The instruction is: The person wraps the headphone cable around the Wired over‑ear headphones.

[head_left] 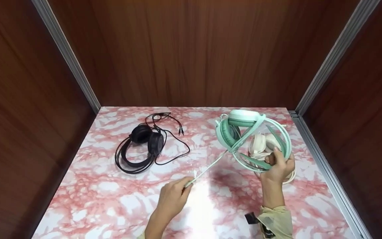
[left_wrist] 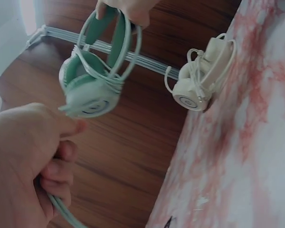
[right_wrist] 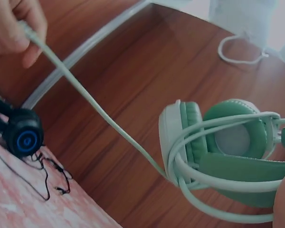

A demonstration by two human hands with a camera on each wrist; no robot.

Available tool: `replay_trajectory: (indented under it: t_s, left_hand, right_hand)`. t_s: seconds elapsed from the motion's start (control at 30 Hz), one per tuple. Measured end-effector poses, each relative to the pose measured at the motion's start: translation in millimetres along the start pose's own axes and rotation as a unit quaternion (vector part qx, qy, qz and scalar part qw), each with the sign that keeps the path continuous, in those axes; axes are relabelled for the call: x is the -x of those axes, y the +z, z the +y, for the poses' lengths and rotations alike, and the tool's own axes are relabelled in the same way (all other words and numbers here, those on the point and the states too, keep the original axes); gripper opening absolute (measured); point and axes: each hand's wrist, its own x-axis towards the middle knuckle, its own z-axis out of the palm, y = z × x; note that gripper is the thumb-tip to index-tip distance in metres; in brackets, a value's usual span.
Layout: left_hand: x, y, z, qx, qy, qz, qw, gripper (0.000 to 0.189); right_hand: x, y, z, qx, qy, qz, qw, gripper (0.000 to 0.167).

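Note:
Green headphones [head_left: 225,132] hang above the table, held at the headband by my right hand [head_left: 279,166]. Their pale green cable [right_wrist: 102,111] wraps round the ear cups and headband, then runs tautly down and left to my left hand [head_left: 174,197]. That hand pinches the cable between thumb and fingers, and in the left wrist view more cable trails below the fist. Behind and below the green pair, partly hidden by it and my right hand, lie white headphones [left_wrist: 192,88] with their cable bundled round them.
Black headphones [head_left: 141,146] lie on the left of the red-and-white marbled table [head_left: 104,202], their cable [head_left: 179,142] spread loosely to the right. Brown wood panels [head_left: 191,53] with metal corner rails [head_left: 337,49] enclose the table at the back and both sides.

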Motion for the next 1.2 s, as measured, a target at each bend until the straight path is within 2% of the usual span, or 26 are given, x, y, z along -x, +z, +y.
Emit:
replay_trajectory:
  t_s: [0.1, 0.2, 0.3, 0.43, 0.57, 0.67, 0.87, 0.93, 1.0, 1.07, 1.2]
  left_hand:
    - [0.4, -11.9, 3.2, -0.052, -0.014, 0.015, 0.9984, 0.01]
    - [0.9, -27.2, 7.0, -0.083, -0.009, 0.016, 0.9964, 0.004]
    - [0.6, -44.5, 12.0, -0.097, 0.019, 0.018, 0.9949, 0.004]
    - [-7.3, -68.5, 22.7, -0.109, 0.071, 0.067, 0.9892, 0.007]
    - [-29.4, -87.1, 36.4, -0.118, 0.137, 0.131, 0.9749, 0.007]
    - [-50.0, -95.7, 46.6, -0.113, 0.189, 0.148, 0.9642, 0.008]
    - [-80.9, -99.8, 65.7, -0.087, 0.276, 0.129, 0.9484, 0.004]
    - [-89.3, -99.2, 70.1, -0.082, 0.296, 0.117, 0.9446, 0.007]
    - [-98.8, -98.4, 71.0, -0.076, 0.299, 0.099, 0.9461, 0.007]
    - [-109.5, -96.6, 66.9, -0.073, 0.284, 0.079, 0.9529, 0.004]
    - [-128.4, -90.1, 44.0, -0.075, 0.213, 0.016, 0.974, 0.005]
  right_hand:
    - [3.8, 2, 5, 0.073, -0.034, 0.012, 0.9967, 0.011]
    - [10.2, 0, 10, 0.131, -0.058, 0.019, 0.9895, 0.015]
    - [19.9, -4, 17, 0.185, -0.058, 0.016, 0.9808, 0.018]
    - [32.2, -8, 25, 0.252, -0.03, -0.008, 0.9672, 0.019]
    - [35.8, -7, 32, 0.321, -0.009, -0.044, 0.9459, 0.018]
    - [35.3, -4, 35, 0.369, 0.007, -0.073, 0.9267, 0.017]
    - [38.4, 6, 37, 0.397, 0.066, -0.123, 0.907, 0.015]
    - [41.0, 9, 39, 0.408, 0.086, -0.146, 0.8969, 0.015]
    - [43.4, 10, 40, 0.416, 0.104, -0.175, 0.8864, 0.016]
    - [45.6, 10, 39, 0.414, 0.122, -0.21, 0.8775, 0.017]
    - [48.2, 3, 37, 0.386, 0.157, -0.316, 0.8522, 0.018]
